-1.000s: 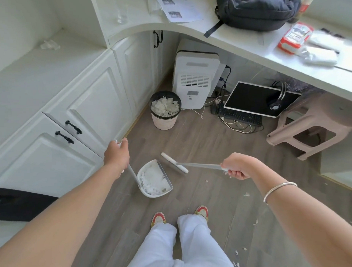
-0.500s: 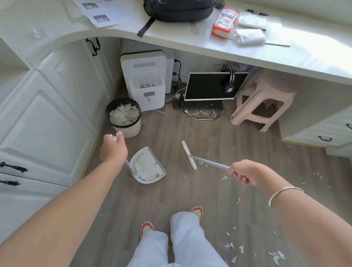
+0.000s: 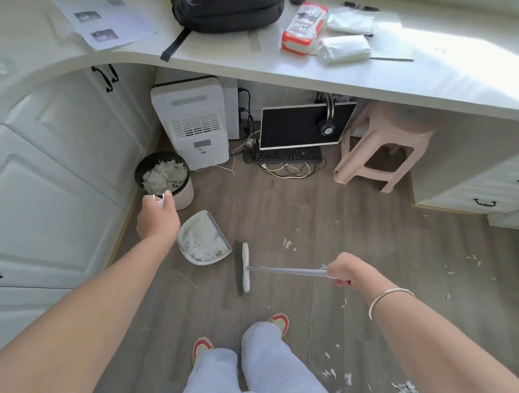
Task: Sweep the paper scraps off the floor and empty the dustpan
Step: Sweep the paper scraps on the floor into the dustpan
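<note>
Filling the lower frame, the floor (image 3: 281,214) is seen. Left of centre, a full bin (image 3: 188,194) is stood near the loaded dustpan (image 3: 197,262), whose handle is clenched by the left hand (image 3: 159,219). The broom (image 3: 245,266) at centre is grasped by the right hand (image 3: 344,270) in curled fingers (image 3: 342,283). Paper scraps (image 3: 404,388) are scattered at lower right.

Floor (image 3: 281,220): wood-grain planks, grey-brown, matt.
Dustpan (image 3: 201,262): white plastic, smooth, with a grey lip.
Paper scraps (image 3: 201,241): white, crumpled, torn-edged.
Broom (image 3: 245,268): white plastic head, dark bristles, pale shaft with a metallic sheen.
Bin (image 3: 185,195): pale smooth plastic wall, black liner.
Stool (image 3: 380,147): pink moulded plastic, smooth.
Surface (image 3: 315,72): white, smooth, with a soft sheen where light falls.
Cabinet doors (image 3: 52,206): white painted panels, satin.
Handles (image 3: 105,76): dark metal.
Backpack (image 3: 226,10): dark cloth, matt.
Bracelet (image 3: 387,297): silver metal, polished.
Trousers (image 3: 264,370): white cloth.
Monitor (image 3: 296,127): black screen, glossy.
</note>
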A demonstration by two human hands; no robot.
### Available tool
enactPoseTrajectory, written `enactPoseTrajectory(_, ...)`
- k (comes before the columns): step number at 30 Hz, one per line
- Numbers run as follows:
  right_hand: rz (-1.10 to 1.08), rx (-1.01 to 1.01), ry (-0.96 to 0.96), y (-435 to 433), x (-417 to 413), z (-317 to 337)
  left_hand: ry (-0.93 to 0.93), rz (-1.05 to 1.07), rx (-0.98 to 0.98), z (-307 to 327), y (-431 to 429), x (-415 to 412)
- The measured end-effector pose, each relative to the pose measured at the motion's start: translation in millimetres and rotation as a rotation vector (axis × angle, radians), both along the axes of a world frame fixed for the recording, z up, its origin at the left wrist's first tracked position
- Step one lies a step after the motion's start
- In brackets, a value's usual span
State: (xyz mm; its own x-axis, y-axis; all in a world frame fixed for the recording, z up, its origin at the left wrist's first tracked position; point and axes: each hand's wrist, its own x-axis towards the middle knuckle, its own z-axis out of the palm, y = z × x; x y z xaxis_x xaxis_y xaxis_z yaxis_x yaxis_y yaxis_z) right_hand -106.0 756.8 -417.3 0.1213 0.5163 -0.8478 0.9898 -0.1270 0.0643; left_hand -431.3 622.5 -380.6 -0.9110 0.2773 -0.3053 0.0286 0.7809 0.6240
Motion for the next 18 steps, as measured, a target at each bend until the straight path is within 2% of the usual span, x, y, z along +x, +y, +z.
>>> enactPoseTrajectory(11, 0.017, 0.182, -0.138, 45, 47, 1, 0.034, -0.089, -0.041, -9, 51, 27)
enactPoseTrajectory(18, -0.165, 0.064, -0.197, 61, 107, -4, -0.014, -0.170, -0.021, -8, 87, 57)
